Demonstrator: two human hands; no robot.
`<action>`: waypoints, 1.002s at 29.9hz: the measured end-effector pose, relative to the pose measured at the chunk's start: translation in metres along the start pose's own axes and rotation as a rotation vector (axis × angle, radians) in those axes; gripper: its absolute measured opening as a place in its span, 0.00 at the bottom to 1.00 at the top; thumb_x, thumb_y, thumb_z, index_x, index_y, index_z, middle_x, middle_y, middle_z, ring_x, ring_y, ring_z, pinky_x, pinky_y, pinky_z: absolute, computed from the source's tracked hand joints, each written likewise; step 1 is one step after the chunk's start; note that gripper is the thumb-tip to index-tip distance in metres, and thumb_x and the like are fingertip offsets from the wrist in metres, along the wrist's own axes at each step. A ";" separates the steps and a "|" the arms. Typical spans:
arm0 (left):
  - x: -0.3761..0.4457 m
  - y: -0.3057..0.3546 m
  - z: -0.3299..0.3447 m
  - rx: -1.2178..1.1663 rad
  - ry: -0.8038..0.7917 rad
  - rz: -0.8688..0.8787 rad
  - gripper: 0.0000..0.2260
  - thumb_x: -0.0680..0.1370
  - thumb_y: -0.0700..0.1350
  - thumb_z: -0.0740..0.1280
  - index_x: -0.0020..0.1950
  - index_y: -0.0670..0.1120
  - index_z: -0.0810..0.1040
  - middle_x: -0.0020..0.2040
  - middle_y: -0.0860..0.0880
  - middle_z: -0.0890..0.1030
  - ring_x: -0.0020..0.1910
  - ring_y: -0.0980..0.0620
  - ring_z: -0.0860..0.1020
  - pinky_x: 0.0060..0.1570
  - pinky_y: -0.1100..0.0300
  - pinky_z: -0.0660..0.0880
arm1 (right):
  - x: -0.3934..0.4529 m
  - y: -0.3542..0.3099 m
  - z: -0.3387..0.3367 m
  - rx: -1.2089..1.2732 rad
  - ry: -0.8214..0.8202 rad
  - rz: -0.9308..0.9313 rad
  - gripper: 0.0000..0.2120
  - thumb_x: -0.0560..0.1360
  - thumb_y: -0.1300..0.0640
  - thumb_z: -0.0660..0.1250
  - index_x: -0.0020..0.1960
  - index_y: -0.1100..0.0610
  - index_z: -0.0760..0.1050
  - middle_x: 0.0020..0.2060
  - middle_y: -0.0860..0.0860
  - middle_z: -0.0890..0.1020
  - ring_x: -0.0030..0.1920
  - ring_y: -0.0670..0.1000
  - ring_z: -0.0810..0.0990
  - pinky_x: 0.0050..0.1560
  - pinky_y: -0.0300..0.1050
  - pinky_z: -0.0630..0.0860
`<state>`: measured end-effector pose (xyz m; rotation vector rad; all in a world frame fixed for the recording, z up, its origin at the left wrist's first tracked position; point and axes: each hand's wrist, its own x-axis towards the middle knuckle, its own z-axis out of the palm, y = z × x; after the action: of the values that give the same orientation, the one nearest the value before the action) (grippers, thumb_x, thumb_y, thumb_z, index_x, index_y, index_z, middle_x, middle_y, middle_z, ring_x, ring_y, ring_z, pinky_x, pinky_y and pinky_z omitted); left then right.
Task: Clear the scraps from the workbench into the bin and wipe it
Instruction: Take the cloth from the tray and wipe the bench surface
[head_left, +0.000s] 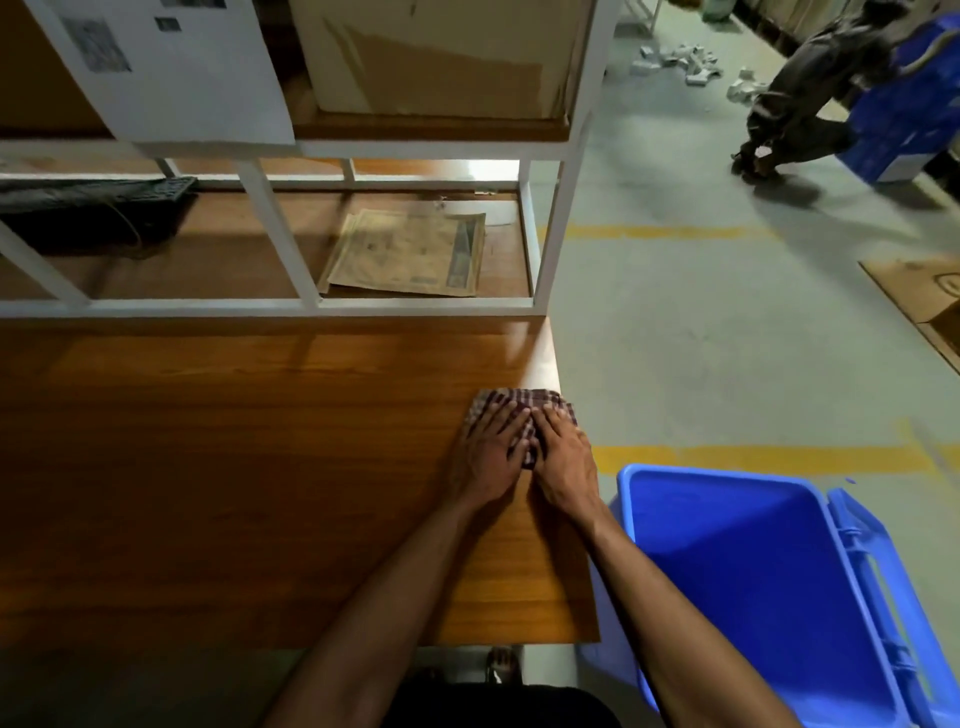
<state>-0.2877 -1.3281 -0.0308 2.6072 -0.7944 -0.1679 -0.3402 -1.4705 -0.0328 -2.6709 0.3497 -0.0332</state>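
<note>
A checked cloth (519, 401) lies at the right edge of the wooden workbench (234, 467). My left hand (491, 452) and my right hand (563, 462) press flat on it side by side, fingers straight and pointing away from me. The cloth's far end sticks out beyond my fingertips and slightly overhangs the bench edge. A blue bin (753, 571) stands open on the floor just right of the bench, below my right forearm. I see no scraps on the bench top.
A white metal shelf frame (280, 234) stands at the back of the bench, holding a folded newspaper (410, 252) and a black keyboard (93, 202). A person (810, 98) bends over a blue crate at the far right. Yellow floor lines (753, 457) and flat cardboard (924, 296) lie on the floor.
</note>
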 end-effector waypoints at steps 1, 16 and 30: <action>0.012 -0.002 -0.003 -0.017 -0.024 0.002 0.24 0.85 0.58 0.51 0.81 0.57 0.59 0.82 0.55 0.58 0.82 0.55 0.49 0.79 0.52 0.43 | 0.011 0.000 -0.003 -0.020 -0.018 -0.002 0.26 0.84 0.52 0.58 0.82 0.54 0.61 0.81 0.54 0.62 0.81 0.54 0.58 0.80 0.52 0.56; 0.031 -0.050 -0.026 -0.204 0.120 -0.308 0.24 0.85 0.55 0.52 0.79 0.47 0.67 0.78 0.45 0.67 0.79 0.47 0.62 0.78 0.52 0.50 | 0.058 -0.015 -0.003 -0.090 -0.126 -0.066 0.29 0.82 0.33 0.45 0.78 0.39 0.65 0.82 0.50 0.59 0.81 0.63 0.53 0.78 0.70 0.53; 0.017 -0.060 -0.017 -0.065 0.088 -0.207 0.26 0.84 0.51 0.53 0.82 0.50 0.59 0.82 0.50 0.60 0.81 0.51 0.55 0.77 0.56 0.41 | 0.099 -0.002 -0.008 -0.102 -0.123 -0.062 0.25 0.83 0.37 0.48 0.78 0.37 0.65 0.82 0.48 0.58 0.81 0.62 0.53 0.79 0.64 0.55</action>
<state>-0.2394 -1.2858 -0.0405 2.6108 -0.4802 -0.1343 -0.2442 -1.4970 -0.0279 -2.7676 0.2349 0.1331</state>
